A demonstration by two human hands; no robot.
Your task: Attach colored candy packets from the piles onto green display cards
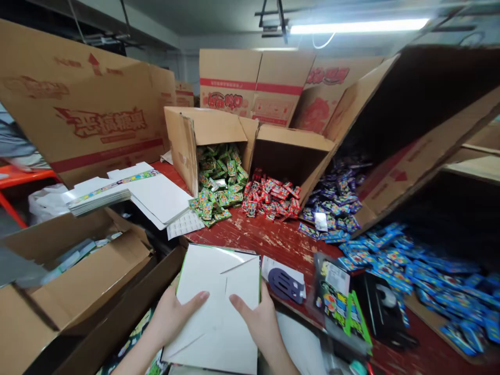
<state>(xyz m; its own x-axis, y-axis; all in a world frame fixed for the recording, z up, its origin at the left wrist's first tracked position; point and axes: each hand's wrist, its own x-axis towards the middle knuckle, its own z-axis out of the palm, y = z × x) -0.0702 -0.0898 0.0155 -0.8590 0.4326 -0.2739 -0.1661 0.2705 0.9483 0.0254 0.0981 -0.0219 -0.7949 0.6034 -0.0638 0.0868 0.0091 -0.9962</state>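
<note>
Red surface (258,229), scuffed along its middle, extended outward from the work position. At the near end, a white box (216,328) lay directly between the hands, flap side up, with its long axis running away from the body. The left hand (170,310) gripped the left long edge and the right hand (260,315) the right; each thumb pressed on the upper face, pointing inward, and the fingers underneath were largely hidden. Both hands were in contact, so neither was nearer; control of the box appeared to depend on them equally. Whether its underside was supported could not be determined. Just beyond the right hand lay a purple slotted piece (287,284). Farther out, green packets (221,179) and red packets (271,198) spilled from tilted cartons (289,136), well apart from the box.
</note>
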